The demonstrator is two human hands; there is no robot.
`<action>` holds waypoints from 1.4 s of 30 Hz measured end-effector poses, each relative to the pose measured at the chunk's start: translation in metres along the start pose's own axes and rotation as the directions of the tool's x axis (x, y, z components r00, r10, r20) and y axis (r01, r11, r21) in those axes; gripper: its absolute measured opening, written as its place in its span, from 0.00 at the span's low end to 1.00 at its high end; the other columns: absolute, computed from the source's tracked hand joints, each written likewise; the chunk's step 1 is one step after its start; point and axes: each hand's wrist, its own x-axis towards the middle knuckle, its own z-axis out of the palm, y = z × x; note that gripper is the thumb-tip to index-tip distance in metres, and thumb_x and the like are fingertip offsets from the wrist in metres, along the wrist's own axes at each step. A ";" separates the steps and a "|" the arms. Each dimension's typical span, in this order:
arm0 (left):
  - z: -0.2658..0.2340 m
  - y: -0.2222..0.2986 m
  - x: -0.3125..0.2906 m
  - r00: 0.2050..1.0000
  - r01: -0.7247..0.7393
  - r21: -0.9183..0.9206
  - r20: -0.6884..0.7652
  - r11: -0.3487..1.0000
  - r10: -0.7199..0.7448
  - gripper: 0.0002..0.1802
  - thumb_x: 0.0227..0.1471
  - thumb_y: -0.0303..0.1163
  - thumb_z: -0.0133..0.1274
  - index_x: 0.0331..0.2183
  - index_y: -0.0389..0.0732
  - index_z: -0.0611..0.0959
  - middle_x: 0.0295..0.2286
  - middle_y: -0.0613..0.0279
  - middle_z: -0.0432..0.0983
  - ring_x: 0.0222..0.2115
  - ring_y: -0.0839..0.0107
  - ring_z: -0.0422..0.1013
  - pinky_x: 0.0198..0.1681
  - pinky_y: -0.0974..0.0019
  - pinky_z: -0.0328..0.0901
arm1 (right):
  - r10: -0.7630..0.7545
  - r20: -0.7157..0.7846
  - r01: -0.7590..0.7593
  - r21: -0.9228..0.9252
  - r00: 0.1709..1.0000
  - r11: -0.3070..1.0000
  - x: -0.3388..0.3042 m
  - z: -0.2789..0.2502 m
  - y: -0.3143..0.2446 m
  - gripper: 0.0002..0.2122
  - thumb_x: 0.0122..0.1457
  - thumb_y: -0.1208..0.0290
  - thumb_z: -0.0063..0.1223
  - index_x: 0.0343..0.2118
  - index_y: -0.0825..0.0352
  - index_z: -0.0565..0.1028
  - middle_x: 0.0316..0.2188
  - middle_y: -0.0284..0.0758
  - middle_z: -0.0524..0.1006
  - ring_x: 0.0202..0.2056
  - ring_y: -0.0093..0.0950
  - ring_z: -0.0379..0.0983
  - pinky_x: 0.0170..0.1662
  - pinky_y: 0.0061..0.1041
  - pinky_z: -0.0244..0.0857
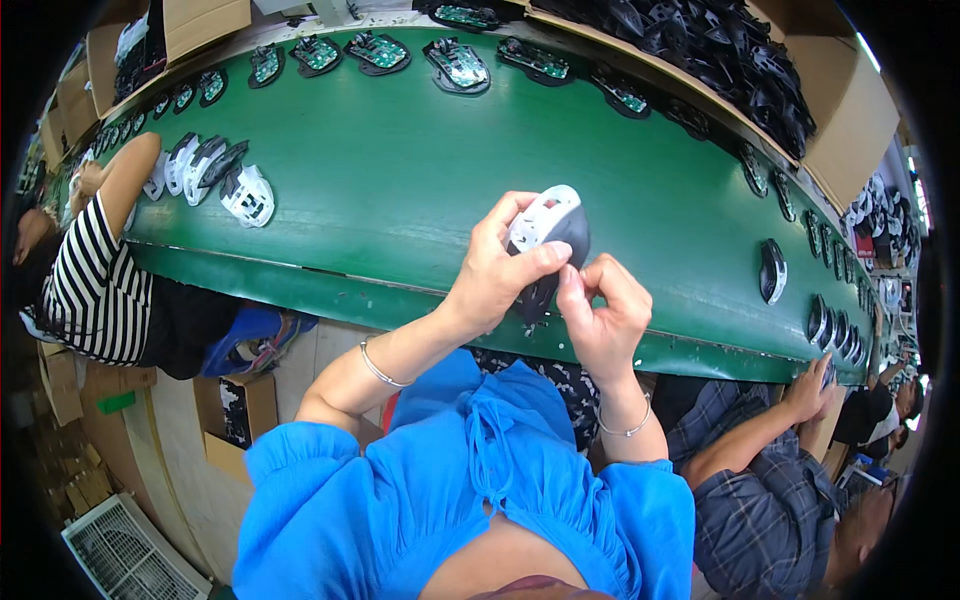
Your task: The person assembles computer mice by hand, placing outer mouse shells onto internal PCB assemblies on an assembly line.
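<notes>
Above the near edge of the green work surface, my left hand (490, 268) grips a computer mouse shell (548, 222), white on its left and dark grey on its right. The thumb lies across the shell, and the fingers wrap behind it. Close by its lower right side is my right hand (608, 312), with thumb and forefinger pinched together and the other fingers curled. Whatever sits in that pinch is too small or hidden to make out. A dark lower part of the shell (537, 303) shows between the two hands.
Mouse bases with green circuit boards (459, 66) line the far side. White and black shells (246, 195) lie left, a mouse shell (773, 271) right. A box of black parts (700, 60) stands behind. Co-workers sit on both sides, one in a striped sleeve (88, 285), one in plaid (760, 500).
</notes>
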 end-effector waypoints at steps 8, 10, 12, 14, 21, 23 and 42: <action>-0.014 -0.012 0.006 0.980 0.196 -0.065 -0.021 0.978 -0.198 0.30 0.47 0.34 0.58 0.50 0.32 0.69 0.40 0.58 0.71 0.40 0.74 0.69 0.46 0.69 0.64 | 0.210 0.120 -0.217 0.051 0.970 0.975 -0.001 0.001 0.015 0.07 0.48 0.77 0.60 0.22 0.71 0.72 0.18 0.33 0.71 0.17 0.19 0.67 0.20 0.18 0.61; -0.015 -0.013 0.011 0.987 0.157 -0.081 -0.020 0.984 -0.159 0.30 0.47 0.34 0.57 0.50 0.32 0.68 0.43 0.54 0.71 0.41 0.72 0.70 0.48 0.68 0.64 | 0.278 0.131 -0.284 0.029 0.952 0.958 0.005 0.001 0.012 0.08 0.48 0.76 0.61 0.31 0.72 0.75 0.23 0.33 0.75 0.25 0.20 0.74 0.29 0.17 0.68; -0.015 -0.014 0.014 0.991 0.130 -0.078 -0.029 0.988 -0.133 0.30 0.48 0.33 0.56 0.50 0.32 0.68 0.42 0.55 0.71 0.40 0.72 0.70 0.48 0.68 0.64 | 0.380 0.230 -0.430 0.231 0.896 0.873 0.003 0.004 0.018 0.08 0.49 0.76 0.61 0.31 0.72 0.75 0.25 0.33 0.76 0.26 0.19 0.73 0.30 0.18 0.68; -0.016 -0.012 0.016 0.994 0.106 -0.077 -0.033 0.991 -0.109 0.29 0.48 0.33 0.56 0.51 0.32 0.68 0.42 0.56 0.72 0.40 0.73 0.70 0.48 0.68 0.64 | 0.446 0.379 -0.584 0.469 0.811 0.662 0.003 0.006 0.024 0.07 0.51 0.76 0.61 0.31 0.72 0.76 0.28 0.32 0.77 0.28 0.17 0.72 0.33 0.17 0.68; -0.019 -0.007 0.015 0.982 0.188 -0.039 -0.002 0.981 -0.188 0.27 0.50 0.34 0.56 0.51 0.35 0.70 0.42 0.61 0.72 0.41 0.75 0.68 0.48 0.70 0.63 | 0.374 0.379 -0.522 0.451 0.846 0.724 -0.006 0.017 0.037 0.06 0.50 0.78 0.61 0.30 0.71 0.75 0.27 0.30 0.76 0.29 0.15 0.71 0.32 0.15 0.66; -0.019 -0.015 0.012 0.982 0.184 -0.121 -0.024 0.975 -0.189 0.28 0.50 0.34 0.57 0.51 0.35 0.70 0.41 0.61 0.72 0.41 0.75 0.68 0.48 0.70 0.63 | 0.380 0.412 -0.552 0.479 0.828 0.683 -0.005 0.020 0.038 0.07 0.50 0.78 0.61 0.31 0.71 0.74 0.26 0.29 0.75 0.28 0.15 0.70 0.33 0.15 0.66; -0.020 -0.019 0.015 0.983 0.151 -0.056 -0.098 0.987 -0.156 0.29 0.47 0.37 0.62 0.47 0.33 0.71 0.40 0.59 0.71 0.42 0.75 0.67 0.46 0.71 0.64 | 0.430 0.525 -0.654 0.377 0.735 0.656 0.001 0.012 0.050 0.12 0.43 0.77 0.66 0.31 0.69 0.77 0.28 0.29 0.76 0.34 0.19 0.71 0.40 0.19 0.66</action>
